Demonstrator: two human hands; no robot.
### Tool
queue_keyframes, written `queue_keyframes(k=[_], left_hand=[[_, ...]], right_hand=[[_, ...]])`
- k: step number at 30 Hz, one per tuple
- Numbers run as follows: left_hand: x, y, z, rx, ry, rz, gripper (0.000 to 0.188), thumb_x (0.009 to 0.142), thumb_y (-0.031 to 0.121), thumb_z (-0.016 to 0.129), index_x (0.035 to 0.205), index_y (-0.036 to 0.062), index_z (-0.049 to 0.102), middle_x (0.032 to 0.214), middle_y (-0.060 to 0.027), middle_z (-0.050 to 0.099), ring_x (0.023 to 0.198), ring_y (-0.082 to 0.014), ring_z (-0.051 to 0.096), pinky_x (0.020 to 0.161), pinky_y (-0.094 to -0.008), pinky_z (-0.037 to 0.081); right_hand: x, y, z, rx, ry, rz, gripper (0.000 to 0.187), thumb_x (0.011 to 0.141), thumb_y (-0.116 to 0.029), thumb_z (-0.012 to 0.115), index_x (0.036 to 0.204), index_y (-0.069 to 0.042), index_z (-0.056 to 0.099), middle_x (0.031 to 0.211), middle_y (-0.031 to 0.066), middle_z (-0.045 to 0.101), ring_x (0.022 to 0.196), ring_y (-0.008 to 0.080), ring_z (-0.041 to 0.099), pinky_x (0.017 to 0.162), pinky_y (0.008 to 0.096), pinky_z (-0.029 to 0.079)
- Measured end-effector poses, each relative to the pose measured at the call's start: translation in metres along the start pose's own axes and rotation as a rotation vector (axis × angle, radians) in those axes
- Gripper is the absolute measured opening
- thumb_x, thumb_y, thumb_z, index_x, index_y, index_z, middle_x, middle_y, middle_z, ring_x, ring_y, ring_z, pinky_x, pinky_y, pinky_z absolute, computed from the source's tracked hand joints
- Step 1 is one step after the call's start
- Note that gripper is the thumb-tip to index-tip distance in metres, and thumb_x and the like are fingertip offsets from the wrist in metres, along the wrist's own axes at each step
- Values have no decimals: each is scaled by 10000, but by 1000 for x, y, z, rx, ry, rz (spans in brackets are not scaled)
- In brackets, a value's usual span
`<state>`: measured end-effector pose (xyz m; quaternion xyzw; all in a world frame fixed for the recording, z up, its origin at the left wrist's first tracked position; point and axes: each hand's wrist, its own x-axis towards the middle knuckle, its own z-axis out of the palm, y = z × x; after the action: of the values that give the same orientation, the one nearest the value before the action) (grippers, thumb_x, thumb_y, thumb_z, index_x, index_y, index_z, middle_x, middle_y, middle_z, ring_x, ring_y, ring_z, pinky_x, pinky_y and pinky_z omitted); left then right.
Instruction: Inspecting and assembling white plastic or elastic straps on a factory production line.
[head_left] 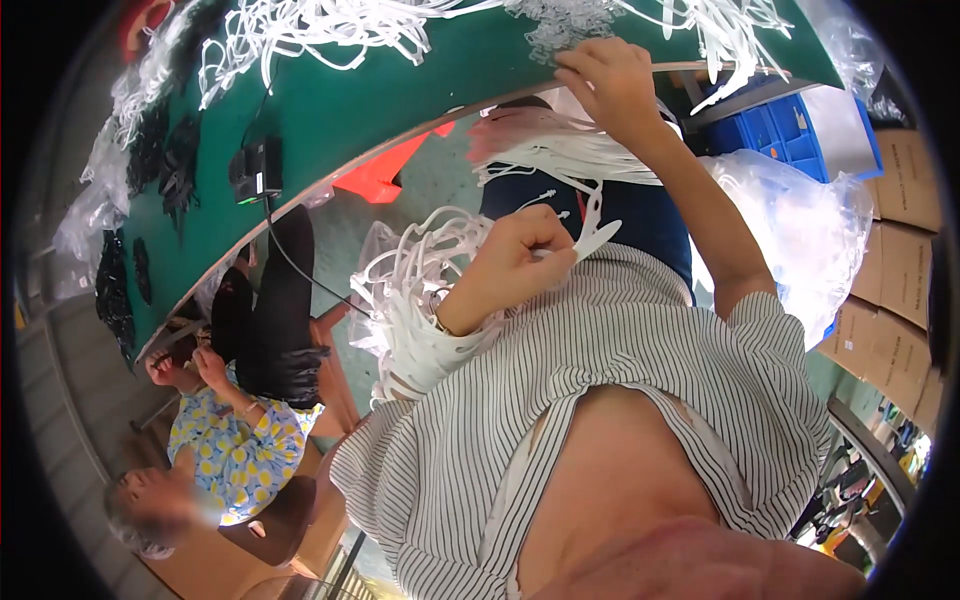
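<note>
My left hand (515,255) is closed in front of my striped shirt, gripping a white plastic strap (597,240) whose flat end sticks out to the right. Many looped white straps (405,275) hang around and beside my left forearm. Across my lap lies a bundle of more white straps (570,150). At the edge of the green table, my right hand (610,85) has its fingers bent together beside a pile of small clear plastic pieces (565,25). Whatever its fingertips pinch is too small to make out.
The green table (400,105) bears heaps of white straps (310,40) and a small black device (257,170) with a cable. A red piece (380,170) shows under the table. Blue crates (770,135), a plastic bag (790,220) and cartons (890,270) stand right. A co-worker (240,440) sits left.
</note>
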<state>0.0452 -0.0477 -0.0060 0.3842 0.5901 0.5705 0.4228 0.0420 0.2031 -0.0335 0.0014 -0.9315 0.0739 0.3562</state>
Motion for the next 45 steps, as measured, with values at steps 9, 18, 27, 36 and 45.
queue_keyframes(k=[9,18,27,36,45], left_hand=[[1,3,2,-59,48,-43,108,722,86,623,731,-19,600,707,-29,467,609,-94,431,511,-245,318],[-1,0,0,-91,128,-73,95,740,65,622,735,-22,584,728,-12,490,627,-72,463,540,-234,365],[5,10,-1,-75,126,-26,78,792,51,618,764,-11,579,757,18,484,670,-43,423,576,-207,321],[2,13,2,21,161,-21,70,778,28,610,764,-30,574,775,6,484,659,-45,430,572,-202,321],[-1,15,-2,-84,181,-87,89,740,56,627,753,-31,617,763,-24,519,651,-81,499,561,-230,389]], right_hand=[[-3,4,-3,78,49,-111,117,748,-152,674,852,-108,641,896,3,632,841,208,588,756,350,417],[-13,-38,-62,1125,-284,445,98,856,-3,577,949,20,597,852,44,617,723,95,593,644,227,488],[-34,-75,-96,1098,-471,507,112,837,15,584,946,34,607,870,69,629,821,130,617,773,259,495],[-49,-88,-83,1137,-483,470,125,874,-49,540,979,18,543,826,57,585,703,104,559,642,234,469],[-47,-86,-90,1324,-680,612,103,894,-45,502,981,7,526,843,33,562,686,75,536,598,220,478]])
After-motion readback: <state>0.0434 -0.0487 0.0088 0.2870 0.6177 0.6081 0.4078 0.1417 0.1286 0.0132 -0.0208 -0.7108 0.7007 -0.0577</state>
